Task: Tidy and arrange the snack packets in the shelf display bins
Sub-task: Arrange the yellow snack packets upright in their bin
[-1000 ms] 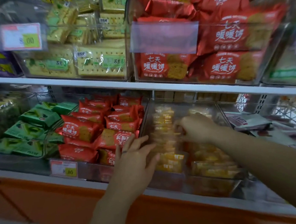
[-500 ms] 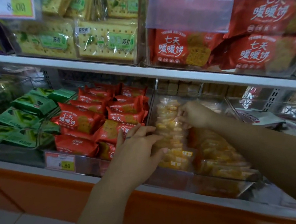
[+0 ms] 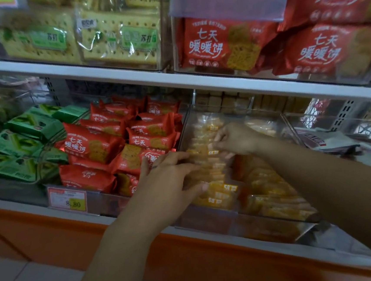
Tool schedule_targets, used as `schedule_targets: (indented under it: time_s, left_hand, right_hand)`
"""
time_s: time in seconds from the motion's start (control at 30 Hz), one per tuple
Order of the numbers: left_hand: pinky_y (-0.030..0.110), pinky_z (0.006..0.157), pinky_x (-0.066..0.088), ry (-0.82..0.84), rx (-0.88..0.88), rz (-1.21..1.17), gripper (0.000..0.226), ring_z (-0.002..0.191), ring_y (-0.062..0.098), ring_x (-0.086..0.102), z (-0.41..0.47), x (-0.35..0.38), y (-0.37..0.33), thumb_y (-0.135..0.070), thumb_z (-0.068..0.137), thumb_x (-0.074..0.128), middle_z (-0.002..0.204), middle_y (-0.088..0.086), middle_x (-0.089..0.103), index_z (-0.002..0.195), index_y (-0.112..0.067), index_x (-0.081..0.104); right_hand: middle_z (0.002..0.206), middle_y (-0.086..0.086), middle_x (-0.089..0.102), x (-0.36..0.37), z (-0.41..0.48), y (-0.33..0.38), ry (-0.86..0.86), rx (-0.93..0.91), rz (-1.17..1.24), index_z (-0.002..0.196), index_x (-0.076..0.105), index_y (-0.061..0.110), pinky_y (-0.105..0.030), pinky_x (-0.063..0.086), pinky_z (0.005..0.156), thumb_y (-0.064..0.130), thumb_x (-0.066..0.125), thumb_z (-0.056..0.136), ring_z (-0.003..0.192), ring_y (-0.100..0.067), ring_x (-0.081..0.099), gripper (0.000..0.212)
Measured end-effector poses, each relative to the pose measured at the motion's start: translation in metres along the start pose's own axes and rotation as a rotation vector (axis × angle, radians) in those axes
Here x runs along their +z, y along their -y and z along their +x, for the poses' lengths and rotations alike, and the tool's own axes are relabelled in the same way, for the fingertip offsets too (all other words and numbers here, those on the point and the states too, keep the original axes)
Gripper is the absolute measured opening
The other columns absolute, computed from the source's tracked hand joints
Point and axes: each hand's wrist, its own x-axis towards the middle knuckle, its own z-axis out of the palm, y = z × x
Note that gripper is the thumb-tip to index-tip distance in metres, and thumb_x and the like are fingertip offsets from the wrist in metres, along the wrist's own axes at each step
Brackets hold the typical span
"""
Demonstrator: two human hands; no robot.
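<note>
Reds, greens and yellows are showing across the shelf bins

Red packets [image 3: 94, 146] are carrying white lettering and a tan biscuit picture; green packets [image 3: 21, 142] are showing darker green stick shapes; clear packets [image 3: 216, 191] are showing yellow-orange labels; pale yellow crackers [image 3: 120, 40] are showing rows of dots and green labels; the shelf edge [image 3: 128, 77] is showing white, the base [image 3: 214, 257] orange; the price tag [image 3: 68, 200] is showing a red border and a yellow patch.

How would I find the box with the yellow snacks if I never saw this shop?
Find the orange-fronted lower shelf. Right of the red packets sits a clear bin. Only it holds rows of small yellow packets, touched by the left hand and right hand.
</note>
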Motion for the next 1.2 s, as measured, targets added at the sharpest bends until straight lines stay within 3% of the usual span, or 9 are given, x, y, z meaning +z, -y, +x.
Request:
schedule_targets:
  time_s: [0.17, 0.3, 0.47, 0.57, 0.7, 0.8, 0.9, 1.0, 1.2]
  left_hand:
    - [0.049, 0.115, -0.013, -0.002, -0.009, -0.024, 0.043, 0.137, 0.006, 0.023, -0.002, -0.002, -0.004, -0.05, 0.089, 0.052, 0.146, -0.022, 0.026, 0.13, -0.039, 0.05]
    - [0.048, 0.115, -0.013, 0.007, 0.0, -0.036, 0.044, 0.137, 0.005, 0.022, -0.003, -0.004, -0.004, -0.05, 0.088, 0.053, 0.145, -0.023, 0.027, 0.13, -0.039, 0.05]
    - [0.047, 0.115, -0.013, 0.012, 0.013, -0.075, 0.042, 0.137, 0.004, 0.022, -0.005, -0.006, -0.001, -0.049, 0.087, 0.055, 0.146, -0.022, 0.028, 0.129, -0.041, 0.051]
    - [0.048, 0.116, -0.011, 0.022, 0.008, -0.098, 0.041, 0.137, 0.005, 0.023, -0.007, -0.008, -0.001, -0.049, 0.086, 0.057, 0.146, -0.021, 0.028, 0.126, -0.042, 0.053]
    - [0.051, 0.117, -0.002, 0.026, 0.004, -0.111, 0.034, 0.136, 0.006, 0.025, -0.009, -0.011, -0.001, -0.043, 0.082, 0.066, 0.145, -0.019, 0.031, 0.115, -0.04, 0.06]
    - [0.051, 0.115, 0.014, 0.005, 0.001, -0.143, 0.025, 0.133, 0.007, 0.028, -0.013, -0.011, 0.001, -0.036, 0.079, 0.071, 0.143, -0.019, 0.034, 0.103, -0.037, 0.064]
    - [0.05, 0.114, 0.016, -0.002, 0.003, -0.089, 0.02, 0.136, 0.011, 0.024, -0.016, -0.011, 0.002, -0.035, 0.08, 0.071, 0.144, -0.018, 0.032, 0.098, -0.037, 0.064]
    - [0.05, 0.115, 0.015, 0.003, -0.004, -0.045, 0.015, 0.139, 0.011, 0.02, -0.016, -0.011, 0.002, -0.036, 0.082, 0.069, 0.146, -0.019, 0.03, 0.096, -0.038, 0.063]
    - [0.05, 0.115, 0.011, -0.014, 0.006, -0.024, 0.01, 0.137, 0.009, 0.02, -0.012, -0.008, 0.001, -0.034, 0.083, 0.068, 0.145, -0.017, 0.031, 0.091, -0.039, 0.065]
  right_hand:
    - [0.086, -0.011, 0.067, -0.007, -0.001, 0.007, 0.113, 0.052, -0.008, 0.086, 0.058, 0.012, -0.02, 0.054, 0.063, 0.026, 0.063, 0.088, 0.057, -0.004, 0.062, 0.015]
    - [0.107, -0.009, 0.059, -0.017, -0.015, 0.012, 0.195, 0.059, 0.007, 0.117, 0.055, 0.004, -0.025, 0.053, 0.073, 0.031, 0.049, 0.096, 0.082, -0.018, 0.066, 0.034]
    - [0.105, 0.0, 0.068, -0.036, -0.044, 0.014, -0.081, -0.168, -0.325, 0.101, 0.068, 0.011, -0.029, 0.046, 0.086, 0.03, 0.057, 0.091, 0.091, -0.01, 0.063, 0.025]
    - [0.087, 0.013, 0.066, -0.035, -0.08, 0.016, -0.038, -0.223, -0.34, 0.094, 0.069, 0.019, -0.014, 0.045, 0.072, 0.029, 0.067, 0.084, 0.074, 0.005, 0.059, 0.015]
    - [0.089, 0.013, 0.069, -0.021, -0.112, 0.02, 0.213, -0.218, -0.454, 0.099, 0.069, 0.021, -0.02, 0.052, 0.077, 0.027, 0.07, 0.082, 0.081, 0.002, 0.063, 0.018]
    - [0.094, 0.008, 0.071, -0.007, -0.11, 0.021, 0.129, -0.268, -0.609, 0.096, 0.071, 0.021, -0.026, 0.05, 0.08, 0.018, 0.061, 0.086, 0.088, -0.007, 0.064, 0.015]
    - [0.077, 0.003, 0.068, 0.005, -0.105, 0.023, 0.085, -0.286, -0.668, 0.08, 0.069, 0.015, -0.03, 0.05, 0.072, 0.02, 0.058, 0.088, 0.075, -0.01, 0.061, 0.015]
    - [0.059, 0.012, 0.055, 0.011, -0.104, 0.021, 0.051, -0.279, -0.592, 0.069, 0.062, 0.019, -0.022, 0.042, 0.063, 0.022, 0.057, 0.091, 0.058, 0.002, 0.051, 0.023]
    - [0.064, 0.019, 0.058, 0.017, -0.105, 0.016, -0.038, -0.189, -0.331, 0.085, 0.071, 0.017, 0.0, 0.04, 0.054, 0.02, 0.06, 0.09, 0.057, 0.012, 0.057, 0.012]
